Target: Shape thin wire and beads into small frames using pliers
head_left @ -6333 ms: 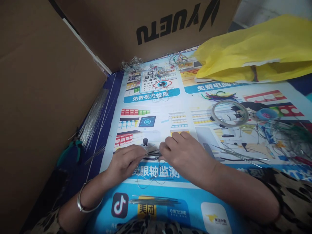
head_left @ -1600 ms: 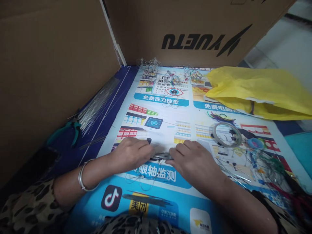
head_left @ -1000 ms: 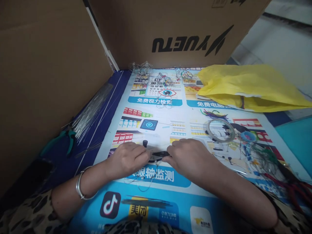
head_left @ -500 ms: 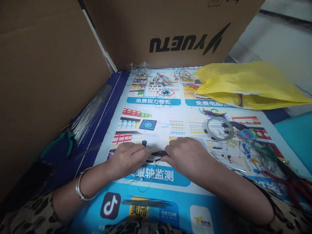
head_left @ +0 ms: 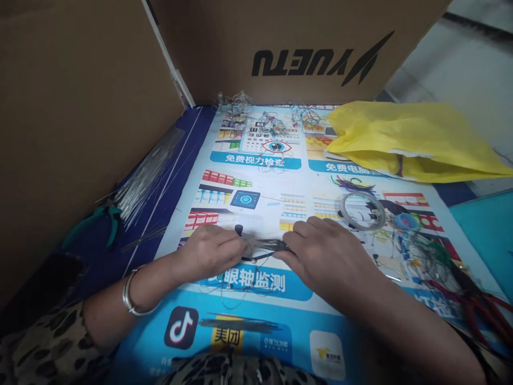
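Observation:
My right hand (head_left: 324,248) is closed around dark needle-nose pliers (head_left: 276,245); the handles are hidden in the palm. The jaws point left, to the fingertips of my left hand (head_left: 212,248). That hand, with a silver bangle on its wrist, is closed in a pinch on a thin wire piece with small beads (head_left: 254,261). Loops of the wire hang below the fingers over the printed poster (head_left: 296,293). Whether the jaws grip the wire is too small to tell.
Cut dark wires (head_left: 240,323) lie in front of me. At left are teal-handled pliers (head_left: 114,224) and a silver wire bundle (head_left: 144,179). To the right lie a tape roll (head_left: 342,211), red-handled pliers (head_left: 481,310) and a yellow bag (head_left: 417,128). Cardboard (head_left: 312,27) stands behind.
My right hand has drawn slightly to the right and up, showing more of the pliers' jaws. The left hand stays nearly in place, and the camera view has shifted a little.

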`<state>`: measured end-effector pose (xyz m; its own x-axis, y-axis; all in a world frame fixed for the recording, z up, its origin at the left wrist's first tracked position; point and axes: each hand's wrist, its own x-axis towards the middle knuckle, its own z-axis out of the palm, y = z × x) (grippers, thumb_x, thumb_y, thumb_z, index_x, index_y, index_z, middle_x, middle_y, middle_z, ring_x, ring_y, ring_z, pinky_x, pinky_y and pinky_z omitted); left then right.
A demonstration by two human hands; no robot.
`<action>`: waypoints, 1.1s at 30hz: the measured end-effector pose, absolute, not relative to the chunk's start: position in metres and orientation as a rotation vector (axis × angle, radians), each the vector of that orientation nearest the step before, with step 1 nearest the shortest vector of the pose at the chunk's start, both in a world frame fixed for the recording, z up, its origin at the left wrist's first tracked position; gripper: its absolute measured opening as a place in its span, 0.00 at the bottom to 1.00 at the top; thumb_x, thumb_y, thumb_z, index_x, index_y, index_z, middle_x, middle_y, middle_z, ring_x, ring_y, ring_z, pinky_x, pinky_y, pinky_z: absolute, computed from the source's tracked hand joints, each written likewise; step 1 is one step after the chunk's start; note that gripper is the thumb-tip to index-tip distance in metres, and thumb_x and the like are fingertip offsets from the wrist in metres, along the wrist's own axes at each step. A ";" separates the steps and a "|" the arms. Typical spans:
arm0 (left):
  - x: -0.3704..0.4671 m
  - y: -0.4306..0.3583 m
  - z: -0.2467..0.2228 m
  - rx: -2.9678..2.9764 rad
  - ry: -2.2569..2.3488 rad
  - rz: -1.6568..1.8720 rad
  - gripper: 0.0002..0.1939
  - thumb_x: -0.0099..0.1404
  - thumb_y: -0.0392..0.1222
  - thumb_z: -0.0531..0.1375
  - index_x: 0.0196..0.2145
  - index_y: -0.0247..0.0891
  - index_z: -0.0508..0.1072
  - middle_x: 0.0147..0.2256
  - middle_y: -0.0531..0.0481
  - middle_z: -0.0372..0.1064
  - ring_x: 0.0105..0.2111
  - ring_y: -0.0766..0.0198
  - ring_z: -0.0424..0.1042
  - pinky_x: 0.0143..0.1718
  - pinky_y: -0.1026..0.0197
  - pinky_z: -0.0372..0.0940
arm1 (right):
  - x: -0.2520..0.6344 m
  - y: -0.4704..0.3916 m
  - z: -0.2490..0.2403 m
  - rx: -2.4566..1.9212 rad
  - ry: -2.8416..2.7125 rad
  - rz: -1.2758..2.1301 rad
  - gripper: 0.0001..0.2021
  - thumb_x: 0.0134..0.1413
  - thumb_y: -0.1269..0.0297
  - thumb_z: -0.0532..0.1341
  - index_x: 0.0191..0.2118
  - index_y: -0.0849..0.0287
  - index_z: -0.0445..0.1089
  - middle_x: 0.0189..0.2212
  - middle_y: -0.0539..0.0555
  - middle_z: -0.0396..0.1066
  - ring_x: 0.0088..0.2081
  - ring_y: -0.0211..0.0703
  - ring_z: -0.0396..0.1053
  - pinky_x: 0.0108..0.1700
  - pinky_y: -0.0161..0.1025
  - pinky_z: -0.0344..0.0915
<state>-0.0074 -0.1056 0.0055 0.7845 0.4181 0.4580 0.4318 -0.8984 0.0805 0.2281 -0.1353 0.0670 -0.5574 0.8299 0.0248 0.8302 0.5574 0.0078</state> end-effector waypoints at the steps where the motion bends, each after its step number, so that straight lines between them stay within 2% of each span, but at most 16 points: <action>1: -0.008 -0.106 0.005 -2.933 -0.710 -0.751 0.02 0.62 0.36 0.56 0.31 0.38 0.66 0.24 0.56 0.68 0.22 0.69 0.66 0.24 0.64 0.58 | 0.227 -0.139 0.068 -1.453 -2.762 -0.016 0.10 0.54 0.58 0.59 0.27 0.57 0.69 0.25 0.52 0.68 0.30 0.43 0.64 0.32 0.39 0.49; 8: -0.006 -0.108 0.004 -2.872 -0.867 -0.738 0.07 0.62 0.37 0.56 0.26 0.38 0.65 0.21 0.56 0.65 0.21 0.69 0.64 0.22 0.63 0.54 | 0.219 -0.156 0.058 -1.508 -2.837 0.090 0.08 0.52 0.60 0.62 0.26 0.57 0.70 0.24 0.52 0.69 0.29 0.44 0.64 0.30 0.39 0.49; 20: -0.006 -0.110 0.003 -2.894 -0.877 -0.796 0.04 0.61 0.36 0.56 0.27 0.38 0.66 0.23 0.56 0.67 0.23 0.69 0.66 0.23 0.64 0.57 | 0.217 -0.151 0.060 -1.549 -2.849 0.091 0.08 0.52 0.61 0.62 0.26 0.58 0.70 0.24 0.52 0.68 0.29 0.42 0.64 0.29 0.39 0.48; 28: -0.010 -0.108 0.001 -2.929 -0.761 -0.823 0.01 0.60 0.35 0.57 0.31 0.38 0.67 0.24 0.56 0.68 0.23 0.69 0.67 0.25 0.65 0.59 | 0.213 -0.140 0.057 -1.540 -2.868 0.077 0.10 0.54 0.59 0.60 0.27 0.58 0.71 0.26 0.53 0.70 0.32 0.45 0.65 0.30 0.38 0.49; 33: -0.014 -0.109 0.004 -2.930 -0.839 -0.835 0.01 0.61 0.35 0.58 0.31 0.37 0.67 0.25 0.55 0.69 0.24 0.69 0.67 0.26 0.65 0.58 | 0.210 -0.134 0.054 -1.462 -2.884 0.048 0.09 0.54 0.59 0.60 0.28 0.58 0.71 0.26 0.53 0.69 0.33 0.45 0.65 0.31 0.39 0.49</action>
<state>-0.0136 -0.1094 0.0040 0.7196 0.4973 0.4847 0.4873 -0.8589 0.1577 0.2103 -0.1345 0.0540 -0.5877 0.8033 -0.0961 0.8061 0.5916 0.0153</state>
